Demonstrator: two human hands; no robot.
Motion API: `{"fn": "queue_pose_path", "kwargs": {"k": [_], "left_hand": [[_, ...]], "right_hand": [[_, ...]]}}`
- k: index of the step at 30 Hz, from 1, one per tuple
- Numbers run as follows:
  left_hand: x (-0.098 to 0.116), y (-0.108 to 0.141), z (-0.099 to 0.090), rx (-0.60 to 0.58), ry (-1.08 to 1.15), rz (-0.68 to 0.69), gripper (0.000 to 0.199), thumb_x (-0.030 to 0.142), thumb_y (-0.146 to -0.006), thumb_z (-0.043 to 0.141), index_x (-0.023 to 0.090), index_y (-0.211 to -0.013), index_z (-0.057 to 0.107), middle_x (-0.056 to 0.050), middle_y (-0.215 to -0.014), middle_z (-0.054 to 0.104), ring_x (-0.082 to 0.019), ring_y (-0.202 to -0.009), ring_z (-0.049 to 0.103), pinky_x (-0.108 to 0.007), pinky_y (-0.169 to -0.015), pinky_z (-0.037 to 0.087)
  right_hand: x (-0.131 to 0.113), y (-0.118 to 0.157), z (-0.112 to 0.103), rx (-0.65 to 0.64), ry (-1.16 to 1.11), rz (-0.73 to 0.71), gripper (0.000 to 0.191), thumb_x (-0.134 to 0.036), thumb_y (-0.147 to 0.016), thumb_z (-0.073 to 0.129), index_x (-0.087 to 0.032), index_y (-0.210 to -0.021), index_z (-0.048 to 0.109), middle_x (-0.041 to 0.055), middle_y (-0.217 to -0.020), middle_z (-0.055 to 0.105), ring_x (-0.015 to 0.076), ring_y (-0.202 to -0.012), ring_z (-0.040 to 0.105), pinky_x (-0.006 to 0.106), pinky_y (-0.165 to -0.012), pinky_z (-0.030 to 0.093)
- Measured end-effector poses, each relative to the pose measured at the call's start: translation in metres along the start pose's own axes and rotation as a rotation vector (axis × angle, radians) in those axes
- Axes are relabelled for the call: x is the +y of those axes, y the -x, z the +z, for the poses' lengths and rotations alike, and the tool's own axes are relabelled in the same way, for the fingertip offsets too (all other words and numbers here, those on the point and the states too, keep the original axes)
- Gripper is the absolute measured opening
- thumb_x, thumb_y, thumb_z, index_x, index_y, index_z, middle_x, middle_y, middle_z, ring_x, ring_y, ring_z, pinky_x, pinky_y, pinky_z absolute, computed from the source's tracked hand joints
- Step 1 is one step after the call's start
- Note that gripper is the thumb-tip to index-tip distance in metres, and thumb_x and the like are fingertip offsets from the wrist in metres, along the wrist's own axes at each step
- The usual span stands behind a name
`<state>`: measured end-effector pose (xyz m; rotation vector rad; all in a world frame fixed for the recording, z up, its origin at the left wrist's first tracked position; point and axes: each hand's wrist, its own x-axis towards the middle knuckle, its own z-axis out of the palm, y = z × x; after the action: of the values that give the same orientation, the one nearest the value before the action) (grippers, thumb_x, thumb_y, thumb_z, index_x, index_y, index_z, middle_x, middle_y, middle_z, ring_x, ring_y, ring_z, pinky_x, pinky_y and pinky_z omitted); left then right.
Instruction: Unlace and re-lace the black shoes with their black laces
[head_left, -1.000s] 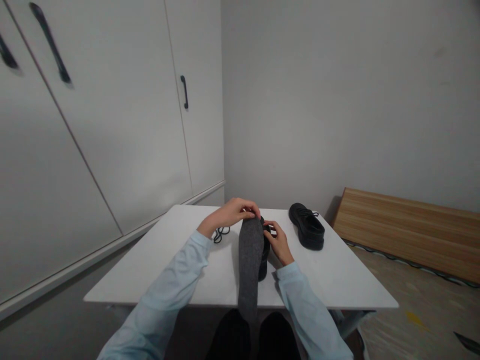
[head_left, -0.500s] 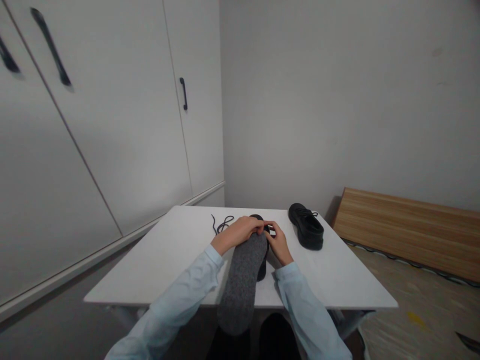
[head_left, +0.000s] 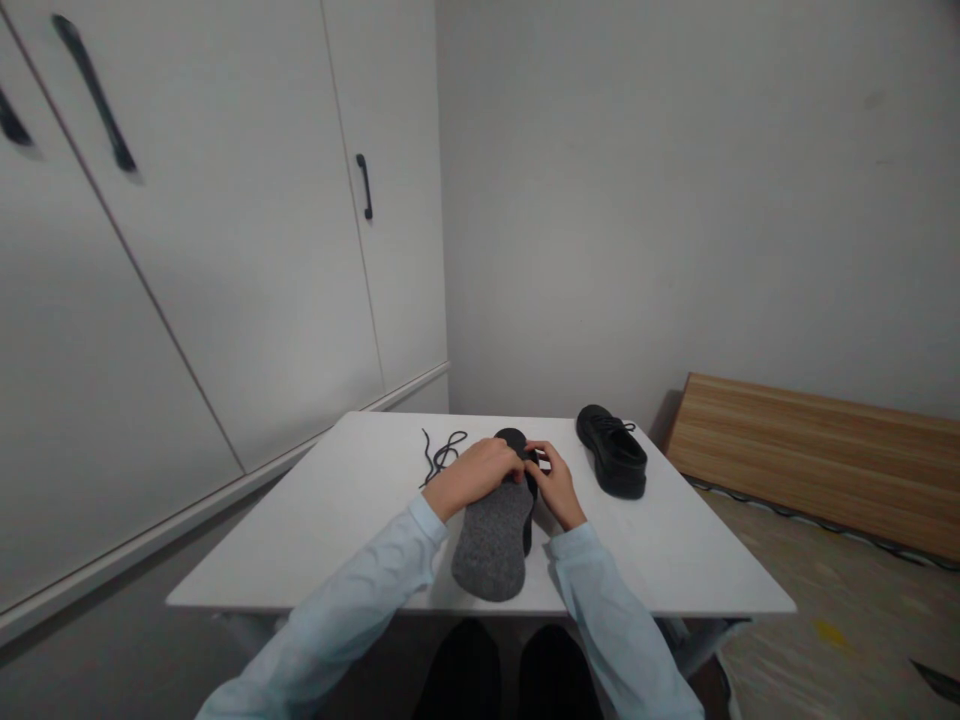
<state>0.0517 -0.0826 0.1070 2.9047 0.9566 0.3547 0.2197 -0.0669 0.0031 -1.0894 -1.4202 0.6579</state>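
Observation:
A grey felt insole (head_left: 491, 550) lies over a black shoe (head_left: 512, 438) at the middle of the table, its front end hidden at the shoe's opening. My left hand (head_left: 480, 470) is closed around the insole from the left. My right hand (head_left: 556, 488) pinches the right side of the same shoe, thumb and fingers at its upper edge. Most of that shoe is covered by the insole and my hands. Left of my left hand lies a loose black shoelace (head_left: 444, 452).
Another black shoe (head_left: 613, 455), laced, stands toward the back right of the white table (head_left: 337, 540). White cabinets (head_left: 225, 250) with dark handles rise on the left. A wood-grain board (head_left: 810, 460) leans at the right by the wall.
The insole has moved forward, away from me, and its near end is now above the table instead of past its front edge. My left hand has shifted slightly lower.

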Motion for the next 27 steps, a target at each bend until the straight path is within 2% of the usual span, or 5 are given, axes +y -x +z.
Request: {"fn": "queue_pose_path", "kwargs": {"k": [7,13,18,23,27], "left_hand": [[0.006,-0.005,0.0,-0.097,-0.02,-0.02,0.021,0.007,-0.077,0.053,0.013,-0.081,0.073,-0.01,-0.083,0.071,-0.02,-0.082,0.064,-0.027,-0.075,0.045],[0.012,-0.011,0.0,-0.191,-0.049,-0.012,0.03,0.0,-0.076,0.047,0.011,-0.086,0.073,-0.013,-0.088,0.072,-0.021,-0.084,0.065,-0.027,-0.075,0.046],[0.011,-0.021,-0.003,-0.305,-0.102,0.031,0.028,0.006,-0.079,0.045,0.012,-0.082,0.072,-0.012,-0.085,0.073,-0.02,-0.077,0.065,-0.026,-0.071,0.046],[0.001,-0.031,0.012,-0.457,-0.156,0.027,0.024,0.006,-0.075,0.048,0.009,-0.079,0.071,-0.015,-0.083,0.072,-0.022,-0.068,0.065,-0.027,-0.059,0.045],[-0.008,-0.041,0.033,-0.405,-0.071,0.059,0.018,0.003,-0.067,0.054,0.012,-0.055,0.065,-0.011,-0.058,0.068,-0.02,-0.055,0.062,-0.026,-0.054,0.044]], "right_hand": [[0.004,-0.001,0.001,0.003,-0.018,0.006,0.025,-0.033,-0.071,0.058,-0.023,-0.094,0.06,0.007,-0.112,0.063,0.0242,-0.1,0.058,0.035,-0.076,0.051],[0.005,-0.002,0.001,0.016,-0.024,0.022,0.026,-0.035,-0.07,0.06,-0.022,-0.092,0.06,0.0072,-0.111,0.063,0.0242,-0.098,0.059,0.034,-0.073,0.051],[0.003,-0.001,0.001,0.022,-0.014,0.028,0.025,-0.034,-0.07,0.06,-0.023,-0.092,0.06,0.0071,-0.113,0.063,0.0243,-0.097,0.06,0.035,-0.073,0.051],[0.001,0.0,0.0,0.01,-0.02,0.028,0.025,-0.035,-0.07,0.06,-0.023,-0.092,0.06,0.0078,-0.116,0.063,0.0258,-0.1,0.059,0.036,-0.073,0.051],[0.002,-0.001,0.0,0.011,-0.008,0.019,0.024,-0.034,-0.07,0.06,-0.023,-0.091,0.06,0.0074,-0.115,0.064,0.0261,-0.1,0.06,0.037,-0.074,0.052]]}}
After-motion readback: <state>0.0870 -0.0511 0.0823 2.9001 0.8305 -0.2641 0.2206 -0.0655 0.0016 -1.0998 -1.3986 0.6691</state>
